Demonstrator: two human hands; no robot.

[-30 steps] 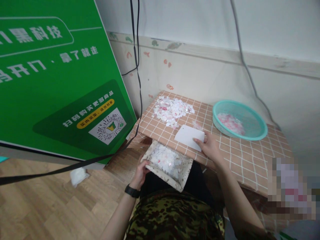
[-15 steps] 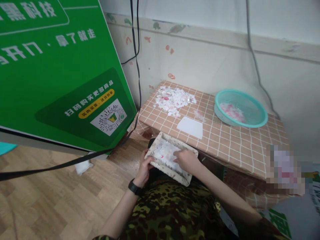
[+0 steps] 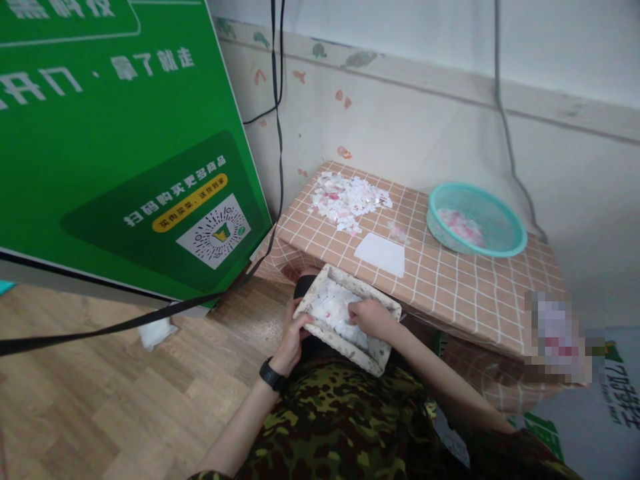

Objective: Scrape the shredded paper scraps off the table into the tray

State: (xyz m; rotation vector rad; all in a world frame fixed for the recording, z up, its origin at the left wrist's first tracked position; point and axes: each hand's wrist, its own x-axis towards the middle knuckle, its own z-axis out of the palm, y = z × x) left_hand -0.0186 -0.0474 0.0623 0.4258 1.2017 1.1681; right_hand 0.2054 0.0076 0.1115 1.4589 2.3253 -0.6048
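Observation:
A pale patterned rectangular box (image 3: 365,361) rests tilted on my lap, with many small white pieces (image 3: 327,300) and a few red bits inside. My left hand (image 3: 295,333) grips its left end, thumb over the near rim. Inside the box, my right hand (image 3: 373,319) has its fingers curled down into the white pieces. Whatever is between those fingertips is hidden. On the table just beyond lies a white flat sheet (image 3: 381,255).
The checked tablecloth (image 3: 450,287) carries a heap of white and pink scraps (image 3: 347,198), a small clear piece (image 3: 399,232) and a turquoise basket (image 3: 505,230) with pinkish bits. A green panel (image 3: 125,133) stands left. A black strap (image 3: 278,147) hangs in front.
The view has shifted slightly. My left hand keeps its hold on the box, and my right hand stays down among the white pieces with its fingers curled.

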